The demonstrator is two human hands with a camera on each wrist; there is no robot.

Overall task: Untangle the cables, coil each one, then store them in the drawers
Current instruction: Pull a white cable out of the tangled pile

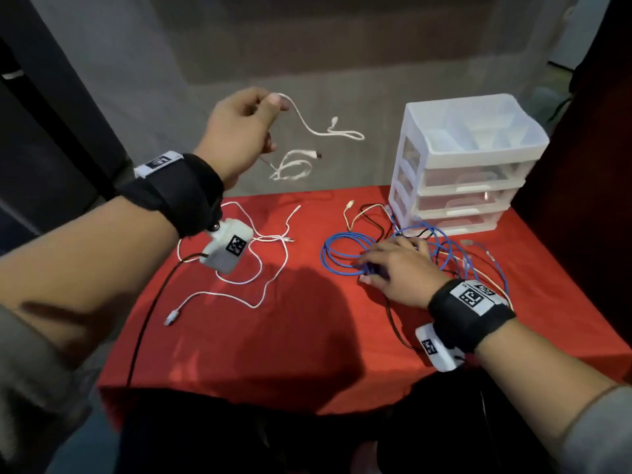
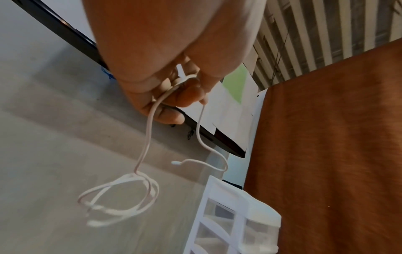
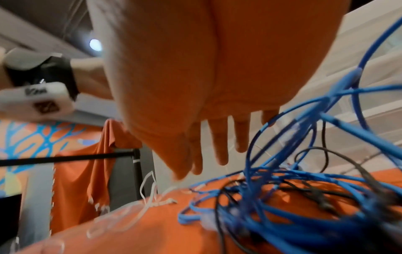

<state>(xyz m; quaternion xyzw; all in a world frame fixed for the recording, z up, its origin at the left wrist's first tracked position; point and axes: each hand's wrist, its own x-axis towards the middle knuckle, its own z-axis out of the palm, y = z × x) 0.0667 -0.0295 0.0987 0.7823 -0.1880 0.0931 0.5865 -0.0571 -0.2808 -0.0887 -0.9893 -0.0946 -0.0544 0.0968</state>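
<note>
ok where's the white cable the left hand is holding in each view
Head: white cable hangs from the left hand, upper centre, above the table's far edge.
Left wrist: centre, trailing from the fingers down to loose loops lower left.
Right wrist: not in it; the white cables there lie on the cloth.
Shared landmark: the drawer unit, lower right in the left wrist view.

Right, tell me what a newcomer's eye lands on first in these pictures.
First, the left hand, raised above the table's far edge, pinches a thin white cable that dangles in loose loops. Next comes the blue cable tangle on the red tablecloth, with the right hand laid flat on it. Behind it, at the far right corner, stands the white drawer unit.
</note>
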